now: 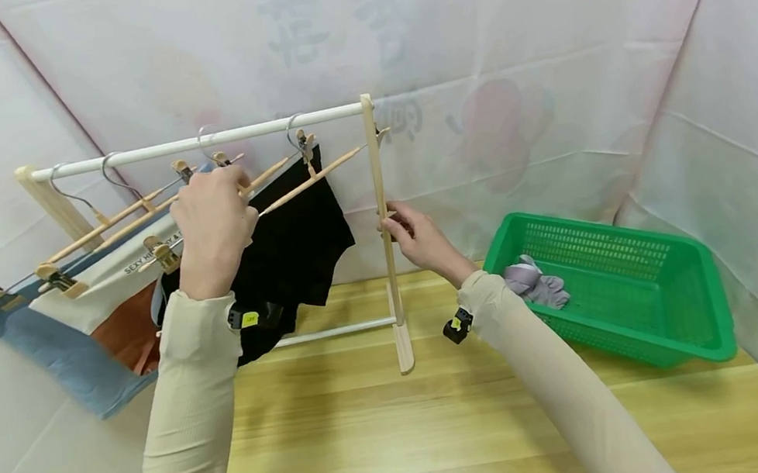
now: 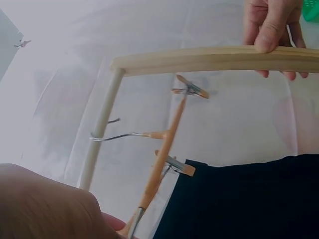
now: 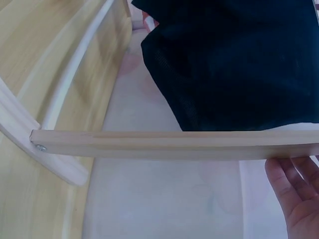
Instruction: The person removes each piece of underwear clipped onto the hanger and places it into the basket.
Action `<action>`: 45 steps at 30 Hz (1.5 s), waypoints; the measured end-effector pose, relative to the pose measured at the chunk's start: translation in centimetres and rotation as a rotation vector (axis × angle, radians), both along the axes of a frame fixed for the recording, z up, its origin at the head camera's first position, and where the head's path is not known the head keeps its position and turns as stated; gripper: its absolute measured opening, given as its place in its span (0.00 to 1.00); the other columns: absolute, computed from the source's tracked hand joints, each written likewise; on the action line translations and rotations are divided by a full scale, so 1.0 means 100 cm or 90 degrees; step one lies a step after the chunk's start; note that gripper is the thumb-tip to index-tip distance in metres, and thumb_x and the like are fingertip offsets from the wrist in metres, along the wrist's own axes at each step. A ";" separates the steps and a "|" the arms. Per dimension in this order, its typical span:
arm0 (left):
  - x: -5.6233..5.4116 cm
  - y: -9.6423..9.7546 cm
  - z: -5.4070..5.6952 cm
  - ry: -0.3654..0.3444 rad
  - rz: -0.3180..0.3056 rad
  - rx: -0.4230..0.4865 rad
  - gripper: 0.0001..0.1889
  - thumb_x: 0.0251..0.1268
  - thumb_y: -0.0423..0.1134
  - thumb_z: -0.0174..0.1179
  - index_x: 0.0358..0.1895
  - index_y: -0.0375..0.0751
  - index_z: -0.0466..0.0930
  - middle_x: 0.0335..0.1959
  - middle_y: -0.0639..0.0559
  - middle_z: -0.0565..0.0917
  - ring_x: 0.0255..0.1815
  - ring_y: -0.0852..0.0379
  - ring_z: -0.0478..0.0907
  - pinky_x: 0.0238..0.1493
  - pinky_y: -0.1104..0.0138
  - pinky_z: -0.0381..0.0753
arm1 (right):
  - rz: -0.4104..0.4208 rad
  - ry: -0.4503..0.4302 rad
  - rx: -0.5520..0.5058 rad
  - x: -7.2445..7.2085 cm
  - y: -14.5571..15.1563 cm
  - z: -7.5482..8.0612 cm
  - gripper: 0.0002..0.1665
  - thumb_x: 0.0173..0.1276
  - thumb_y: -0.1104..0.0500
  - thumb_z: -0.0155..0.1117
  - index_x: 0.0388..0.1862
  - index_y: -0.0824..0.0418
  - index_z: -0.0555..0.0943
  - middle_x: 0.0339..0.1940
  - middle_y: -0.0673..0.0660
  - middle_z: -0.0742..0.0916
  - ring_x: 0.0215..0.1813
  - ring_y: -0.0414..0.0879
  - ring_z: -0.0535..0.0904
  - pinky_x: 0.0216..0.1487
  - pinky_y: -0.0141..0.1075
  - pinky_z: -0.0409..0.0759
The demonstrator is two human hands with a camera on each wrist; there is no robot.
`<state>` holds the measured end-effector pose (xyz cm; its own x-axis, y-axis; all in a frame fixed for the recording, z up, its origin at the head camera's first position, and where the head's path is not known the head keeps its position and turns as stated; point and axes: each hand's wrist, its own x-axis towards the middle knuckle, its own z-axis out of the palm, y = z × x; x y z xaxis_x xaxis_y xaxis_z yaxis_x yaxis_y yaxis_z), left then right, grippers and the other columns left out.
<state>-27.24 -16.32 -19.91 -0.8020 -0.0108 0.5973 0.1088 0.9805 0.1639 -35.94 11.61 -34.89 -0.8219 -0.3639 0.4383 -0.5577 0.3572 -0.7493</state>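
Fingers of the left hand (image 1: 215, 216) are curled at the metal section of a clip hanger (image 1: 332, 168), and we see the bar held there, its wooden part slanting up and away to the right of those fingers. Above them, the hanger's hook loops over the white rail (image 1: 255, 130) of a small clothes rack. We find the hanger's far clip (image 2: 192, 89) well out from the same fingers, close to the rack's wooden upright (image 1: 376, 159); another clip (image 1: 162, 253) sits just left of the hand. Across from it, the right hand (image 1: 421, 239) grips that upright, thumb on one side and fingers reaching round the other. Between the two hands we see a black garment (image 1: 294, 230) hanging, apart from the right fingers. Left of the left fingers hang a light blue garment (image 1: 70, 357) and a white cloth (image 1: 77, 302) printed with dark letters, the blue reaching lower than the hand. Beyond the right fingers, on their right and lower down, we note a green basket (image 1: 648, 315) with a crumpled lilac cloth (image 1: 539, 284) at its near-left end. Below both hands spreads a wood-grain table (image 1: 346, 443).
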 end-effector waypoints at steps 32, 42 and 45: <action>0.039 -0.041 -0.062 0.112 -0.060 0.020 0.16 0.64 0.21 0.57 0.48 0.39 0.88 0.35 0.36 0.90 0.14 0.51 0.58 0.16 0.64 0.48 | 0.014 -0.012 -0.008 -0.003 -0.001 -0.001 0.25 0.83 0.52 0.48 0.73 0.59 0.70 0.54 0.64 0.87 0.55 0.56 0.86 0.59 0.49 0.84; 0.055 -0.035 -0.100 0.152 -0.097 0.055 0.12 0.64 0.20 0.59 0.48 0.31 0.84 0.38 0.33 0.88 0.33 0.34 0.81 0.36 0.44 0.79 | 0.017 -0.011 -0.014 -0.001 0.000 0.000 0.25 0.83 0.52 0.48 0.72 0.60 0.70 0.55 0.67 0.87 0.56 0.57 0.85 0.60 0.50 0.83; 0.060 -0.032 -0.110 0.160 -0.098 0.063 0.13 0.64 0.19 0.59 0.49 0.31 0.84 0.39 0.33 0.88 0.35 0.34 0.80 0.38 0.45 0.80 | 0.023 -0.015 -0.019 -0.002 -0.001 0.000 0.25 0.83 0.52 0.48 0.72 0.62 0.70 0.55 0.68 0.86 0.56 0.57 0.86 0.60 0.50 0.83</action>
